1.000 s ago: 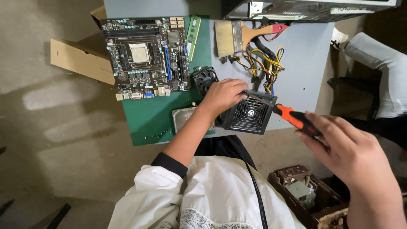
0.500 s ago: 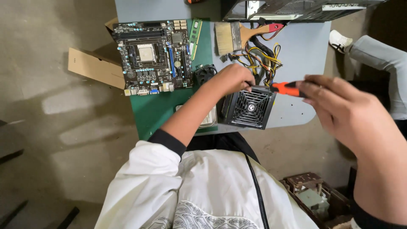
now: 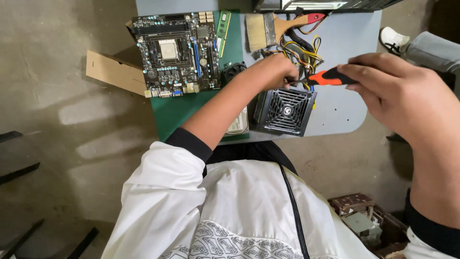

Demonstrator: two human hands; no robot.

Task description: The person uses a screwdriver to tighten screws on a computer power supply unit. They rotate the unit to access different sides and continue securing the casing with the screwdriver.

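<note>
Orange-and-black-handled screwdriver (image 3: 328,76) lies level above the black grilled power supply box (image 3: 286,111), gripped in the curled right hand (image 3: 400,91); left hand (image 3: 273,72), fingers bent, rests on the box's far edge; green circuit board (image 3: 175,52) far left.

Our single head-worn view, looking steeply down from above, close over our hands, small grey-blue table (image 3: 345,110) ahead
</note>
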